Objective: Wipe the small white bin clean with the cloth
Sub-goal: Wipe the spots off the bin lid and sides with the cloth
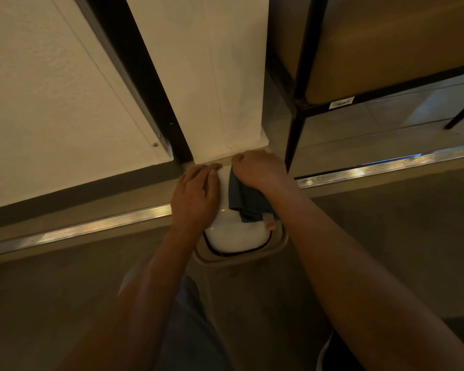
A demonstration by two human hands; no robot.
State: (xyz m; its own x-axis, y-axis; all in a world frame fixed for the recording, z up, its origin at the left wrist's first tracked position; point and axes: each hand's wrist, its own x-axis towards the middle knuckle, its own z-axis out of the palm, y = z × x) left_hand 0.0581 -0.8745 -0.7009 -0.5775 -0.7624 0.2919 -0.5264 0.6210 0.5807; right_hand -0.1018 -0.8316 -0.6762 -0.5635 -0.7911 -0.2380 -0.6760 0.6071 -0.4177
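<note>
The small white bin (236,236) stands on the floor against a white pillar, seen from above, with a glossy domed lid and a beige rim. My left hand (196,196) lies flat on the left side of the lid, fingers together and pointing at the wall. My right hand (260,170) is closed on a dark blue cloth (245,202) at the lid's far right edge. The cloth hangs down over the lid, and a small tag shows at its lower corner. The bin's body is hidden under the lid and my arms.
The white pillar (212,76) rises right behind the bin, with a dark gap and a white wall panel (51,103) to its left. A metal floor strip (386,167) runs across. A black-framed chair (373,62) stands at the right. My knee is below the bin.
</note>
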